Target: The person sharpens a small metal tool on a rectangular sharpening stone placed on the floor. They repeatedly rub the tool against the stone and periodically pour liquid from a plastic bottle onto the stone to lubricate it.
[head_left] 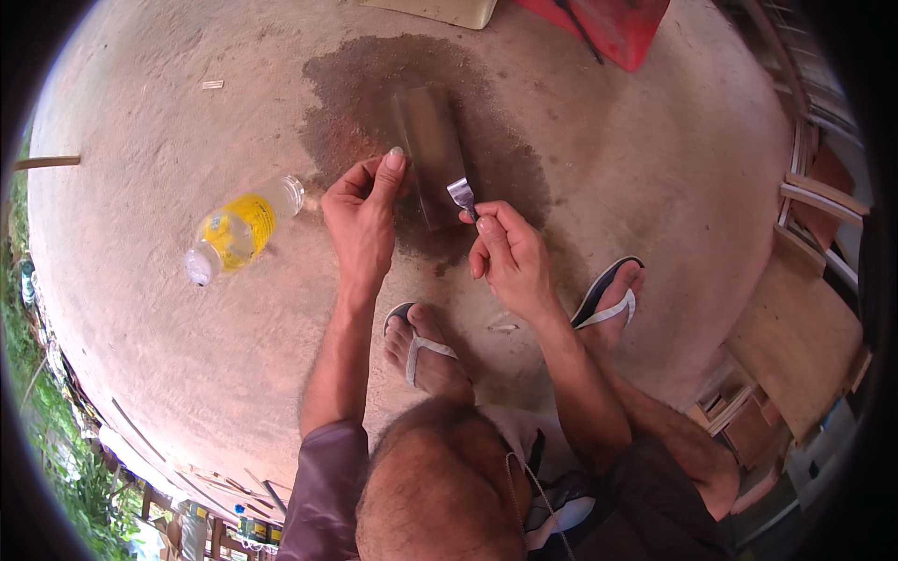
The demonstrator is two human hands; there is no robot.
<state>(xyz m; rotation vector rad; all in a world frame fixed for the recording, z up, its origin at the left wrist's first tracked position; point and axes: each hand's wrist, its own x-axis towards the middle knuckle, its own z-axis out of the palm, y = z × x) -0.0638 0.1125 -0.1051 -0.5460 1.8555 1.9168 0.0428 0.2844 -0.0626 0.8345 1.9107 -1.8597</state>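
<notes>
A short metal tool with a flared, chisel-like blade (pixel 461 194) is pinched between the thumb and fingers of my right hand (pixel 510 257). Its blade points up and away from me, over the near right edge of a dark rectangular block (pixel 433 140) that looks like a sharpening stone. That block lies on a wet patch of floor and appears blurred. My left hand (pixel 365 210) is beside the block's left edge, fingers curled and thumb pressed against them. Whatever those fingers may hold is hidden.
A clear plastic bottle (pixel 245 229) with a yellow label lies to the left. My sandalled feet (pixel 426 351) flank the near side. A red item (pixel 617 33) and a pale board (pixel 444 9) sit at the far edge. Wood pieces (pixel 795 318) are piled at right.
</notes>
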